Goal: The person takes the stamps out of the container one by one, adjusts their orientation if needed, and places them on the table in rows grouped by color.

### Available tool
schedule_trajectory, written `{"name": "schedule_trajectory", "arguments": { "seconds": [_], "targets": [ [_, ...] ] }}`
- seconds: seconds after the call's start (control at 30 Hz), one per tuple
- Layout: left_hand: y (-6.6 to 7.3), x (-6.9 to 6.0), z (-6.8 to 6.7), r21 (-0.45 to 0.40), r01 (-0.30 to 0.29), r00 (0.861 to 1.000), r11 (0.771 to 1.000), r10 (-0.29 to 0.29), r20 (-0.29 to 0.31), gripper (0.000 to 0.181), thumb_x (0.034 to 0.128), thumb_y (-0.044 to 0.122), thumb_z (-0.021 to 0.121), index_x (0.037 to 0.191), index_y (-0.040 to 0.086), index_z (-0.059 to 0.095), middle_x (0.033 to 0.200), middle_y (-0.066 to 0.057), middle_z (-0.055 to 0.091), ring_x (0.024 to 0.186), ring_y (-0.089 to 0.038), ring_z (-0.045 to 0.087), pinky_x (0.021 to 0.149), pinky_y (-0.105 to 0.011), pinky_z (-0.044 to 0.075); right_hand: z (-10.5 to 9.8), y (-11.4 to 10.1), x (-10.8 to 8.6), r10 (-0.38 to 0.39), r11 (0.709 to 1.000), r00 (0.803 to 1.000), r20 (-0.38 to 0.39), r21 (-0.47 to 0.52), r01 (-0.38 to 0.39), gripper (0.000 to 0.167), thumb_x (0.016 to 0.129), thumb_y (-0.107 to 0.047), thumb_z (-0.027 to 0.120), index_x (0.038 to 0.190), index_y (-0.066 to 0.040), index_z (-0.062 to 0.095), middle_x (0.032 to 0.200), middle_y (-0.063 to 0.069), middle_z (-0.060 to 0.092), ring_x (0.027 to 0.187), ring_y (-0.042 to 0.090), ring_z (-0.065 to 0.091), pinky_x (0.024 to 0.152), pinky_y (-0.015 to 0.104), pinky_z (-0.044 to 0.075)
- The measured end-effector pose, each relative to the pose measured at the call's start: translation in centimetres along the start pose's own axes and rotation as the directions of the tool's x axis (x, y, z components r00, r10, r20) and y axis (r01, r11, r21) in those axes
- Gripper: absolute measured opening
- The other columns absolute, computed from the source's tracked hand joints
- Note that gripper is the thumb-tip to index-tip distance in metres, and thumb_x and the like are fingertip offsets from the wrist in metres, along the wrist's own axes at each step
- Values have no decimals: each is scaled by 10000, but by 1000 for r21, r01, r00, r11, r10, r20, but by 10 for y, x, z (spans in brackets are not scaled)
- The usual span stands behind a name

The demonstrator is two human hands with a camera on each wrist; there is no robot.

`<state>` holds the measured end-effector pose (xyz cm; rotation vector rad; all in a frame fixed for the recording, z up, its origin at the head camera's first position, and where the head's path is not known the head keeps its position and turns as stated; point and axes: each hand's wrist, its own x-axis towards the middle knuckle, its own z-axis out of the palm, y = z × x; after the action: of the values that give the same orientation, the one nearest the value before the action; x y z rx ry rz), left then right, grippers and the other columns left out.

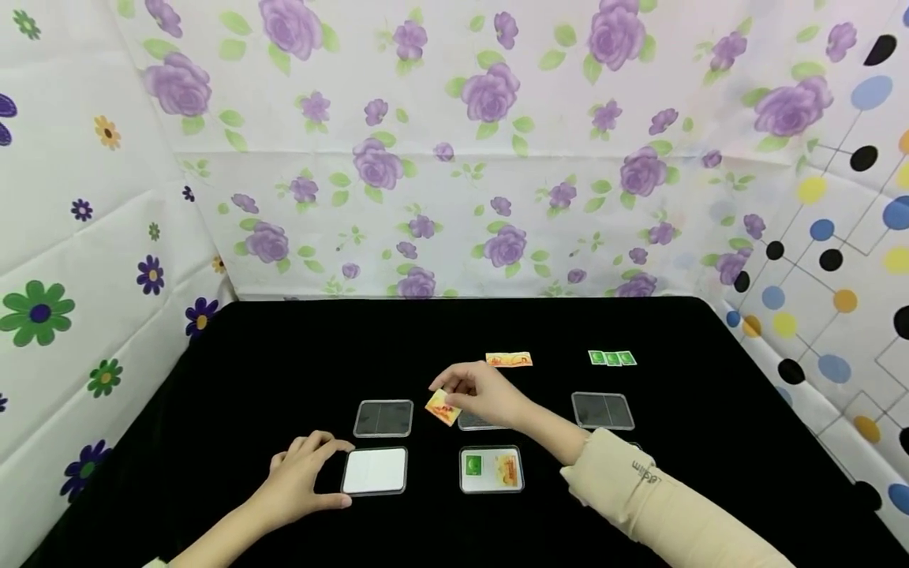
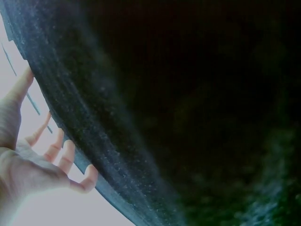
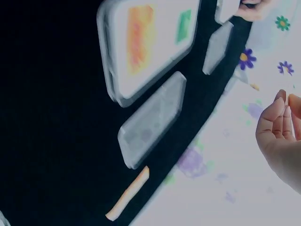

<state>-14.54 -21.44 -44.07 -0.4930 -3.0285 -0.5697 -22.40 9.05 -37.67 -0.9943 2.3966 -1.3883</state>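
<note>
My right hand (image 1: 483, 390) pinches a small orange-and-yellow stamp-like piece (image 1: 442, 408) between thumb and fingers, above the table. In the right wrist view the right hand (image 3: 282, 134) has its fingertips together. Beneath the right hand lies a clear flat case (image 1: 479, 421), partly hidden by it. At the left, my left hand (image 1: 301, 481) has thumb and forefinger spread at the left edge of a flat case with a white insert (image 1: 375, 471). To the right of that, another white case (image 1: 491, 481) shows a green piece (image 1: 473, 465) and an orange piece (image 1: 506, 470).
Two more clear cases lie behind, one at left (image 1: 383, 418) and one at right (image 1: 603, 411). Farther back are orange pieces in a row (image 1: 509, 360) and green pieces in a row (image 1: 612, 358). Black cloth (image 1: 319, 355) covers the table; patterned curtains surround it.
</note>
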Motion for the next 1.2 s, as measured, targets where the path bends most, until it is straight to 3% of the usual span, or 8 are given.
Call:
{"name": "schedule_trajectory", "arguments": {
  "seconds": [0.3, 0.53, 0.9, 1.03, 1.2],
  "targets": [
    [1, 0, -1, 0, -7, 1000, 1000, 7, 14, 669, 585, 388, 849, 1168, 185, 591, 1175, -77, 557, 1051, -314, 500, 819, -645, 381, -30, -14, -5, -61, 997, 998, -11, 36, 62, 235, 894, 27, 576, 1122, 54, 627, 893, 192, 626, 643, 93, 527, 574, 215, 449],
    [2, 0, -2, 8, -12, 1000, 1000, 11, 27, 668, 591, 376, 850, 1170, 171, 588, 1170, -81, 557, 1045, -315, 502, 812, -649, 389, -40, -12, -10, -3, 999, 1000, -30, 36, 4, 197, 883, 8, 605, 1069, 59, 644, 889, 206, 656, 665, 115, 607, 630, 357, 542],
    [2, 2, -1, 13, -11, 1000, 1000, 11, 28, 665, 596, 371, 850, 1173, 166, 588, 1169, -84, 561, 1039, -319, 506, 794, -631, 401, -54, -6, -5, 22, 1000, 999, -39, 7, -22, 85, 858, 13, 636, 935, 49, 638, 863, 182, 658, 700, 84, 606, 647, 243, 528],
    [2, 1, -2, 11, -11, 1000, 1000, 11, 24, 663, 598, 365, 851, 1172, 164, 588, 1169, -85, 561, 1038, -317, 505, 792, -622, 403, -60, -5, 3, 0, 1000, 1000, -9, -29, 0, 50, 873, 10, 621, 917, 33, 628, 855, 175, 656, 655, 130, 584, 602, 250, 505],
    [2, 1, -2, 7, -10, 1000, 1000, 10, 24, 666, 603, 362, 849, 1180, 160, 587, 1174, -87, 560, 1045, -318, 502, 806, -629, 397, -68, -6, 13, 1, 996, 999, 40, -87, 3, 42, 887, 7, 603, 908, 38, 622, 835, 165, 646, 639, 94, 558, 603, 226, 480]
  ]
}}
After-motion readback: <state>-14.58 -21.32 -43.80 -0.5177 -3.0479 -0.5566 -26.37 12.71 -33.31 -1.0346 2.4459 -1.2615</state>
